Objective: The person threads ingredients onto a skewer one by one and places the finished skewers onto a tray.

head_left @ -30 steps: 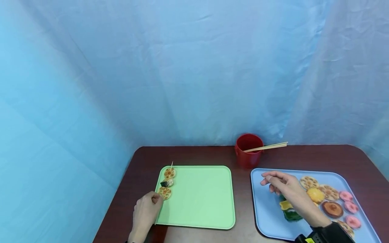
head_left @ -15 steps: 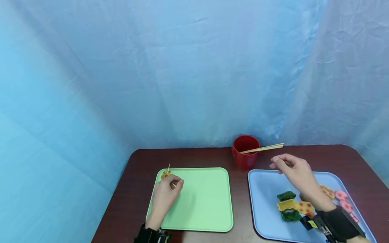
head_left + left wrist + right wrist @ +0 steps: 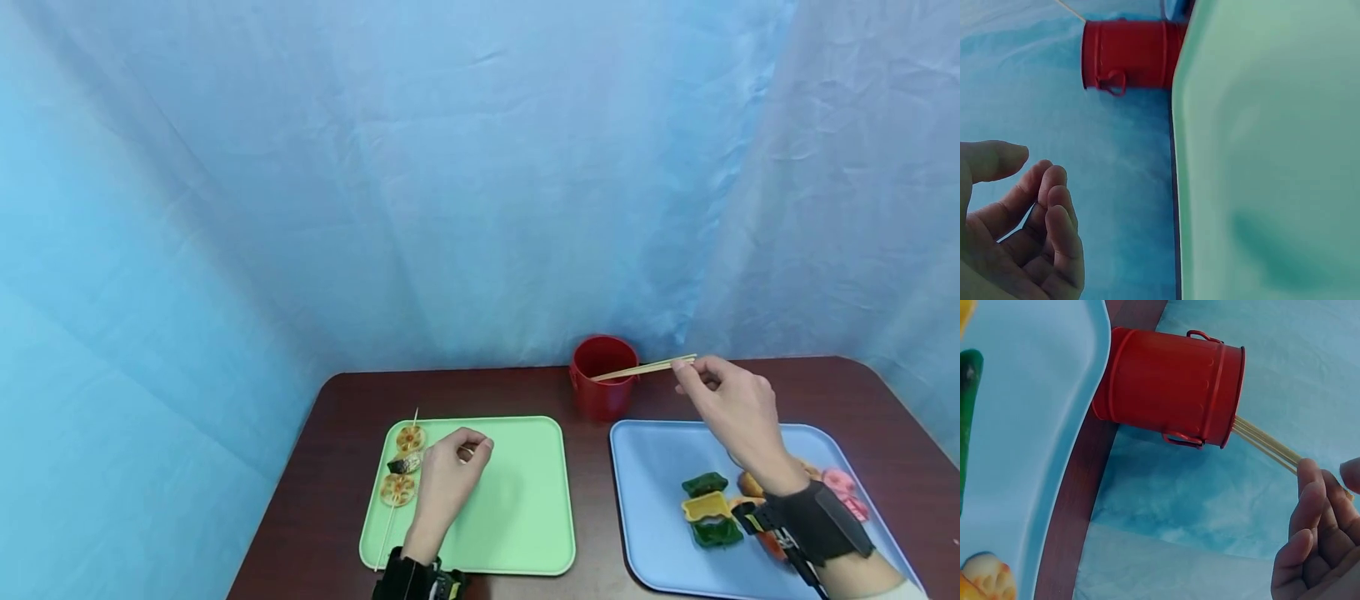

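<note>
Above the green tray (image 3: 525,500) hovers my left hand (image 3: 450,483), its fingers loosely bent and holding nothing; the left wrist view shows a gap between thumb and fingertips. Left of it, a skewer (image 3: 387,533) with two lotus root slices (image 3: 397,490) and a dark-and-pale piece (image 3: 405,463) between them lies along the tray's left side. My right hand (image 3: 738,408) is at the outer ends of several bamboo skewers (image 3: 1266,444), which lean out of a red bucket (image 3: 1166,381). Thumb and fingers stand apart around the skewer ends; the exact contact is partly hidden.
A blue tray (image 3: 652,517) lies under my right arm. It bears green pieces (image 3: 716,532), a yellow piece (image 3: 705,506) and pink rings (image 3: 838,481), with others partly covered by the arm. A blue curtain (image 3: 480,208) hangs behind the dark table (image 3: 300,500).
My left hand has left the lower end of the loaded skewer and moved right over the green tray. My right hand has risen from over the blue tray to the skewers at the bucket.
</note>
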Demonstrator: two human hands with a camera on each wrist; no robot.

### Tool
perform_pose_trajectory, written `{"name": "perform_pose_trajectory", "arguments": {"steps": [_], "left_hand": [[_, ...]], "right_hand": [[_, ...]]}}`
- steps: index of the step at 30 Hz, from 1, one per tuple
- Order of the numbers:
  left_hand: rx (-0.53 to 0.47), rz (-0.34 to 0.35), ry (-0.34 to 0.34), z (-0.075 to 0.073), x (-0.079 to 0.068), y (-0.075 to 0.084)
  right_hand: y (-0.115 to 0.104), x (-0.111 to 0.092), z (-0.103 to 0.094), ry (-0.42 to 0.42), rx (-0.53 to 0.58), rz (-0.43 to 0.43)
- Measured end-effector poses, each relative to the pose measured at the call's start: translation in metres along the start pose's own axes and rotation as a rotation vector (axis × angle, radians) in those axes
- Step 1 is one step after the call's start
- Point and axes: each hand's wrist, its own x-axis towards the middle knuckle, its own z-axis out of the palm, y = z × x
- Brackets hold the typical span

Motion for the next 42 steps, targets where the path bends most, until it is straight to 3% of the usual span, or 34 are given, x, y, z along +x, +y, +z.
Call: {"name": "perform_pose_trajectory", "arguments": {"steps": [5, 13, 20, 24, 31, 36, 38, 42], "left_hand": [[-0.079, -0.002, -0.030, 0.013, 0.004, 0.011], [-0.062, -0.166, -0.101, 0.016, 0.013, 0.024], [-0.072, -0.172, -0.115, 0.020, 0.014, 0.023], [-0.047, -0.150, -0.114, 0.023, 0.013, 0.024], [-0.027, -0.100, -0.140, 0.024, 0.014, 0.028], [-0.025, -0.019, -0.154, 0.029, 0.015, 0.031], [-0.041, 0.017, -0.156, 0.032, 0.015, 0.034], [-0.142, 0.039, -0.162, 0.041, 0.017, 0.043]], "right_hand": [[-0.001, 0.001, -0.001, 0.051, -0.007, -0.032], [-0.004, -0.002, -0.008, 0.103, -0.010, -0.077], [-0.001, -0.007, -0.022, 0.204, -0.055, -0.099], [0.005, -0.014, -0.035, 0.210, -0.072, -0.015], [0.015, -0.027, -0.059, 0.204, -0.029, 0.222], [0.017, -0.034, -0.068, 0.177, 0.192, 0.431], [0.016, -0.038, -0.065, 0.169, 0.355, 0.432], [0.005, -0.051, -0.052, 0.104, 0.796, 0.370]]}}
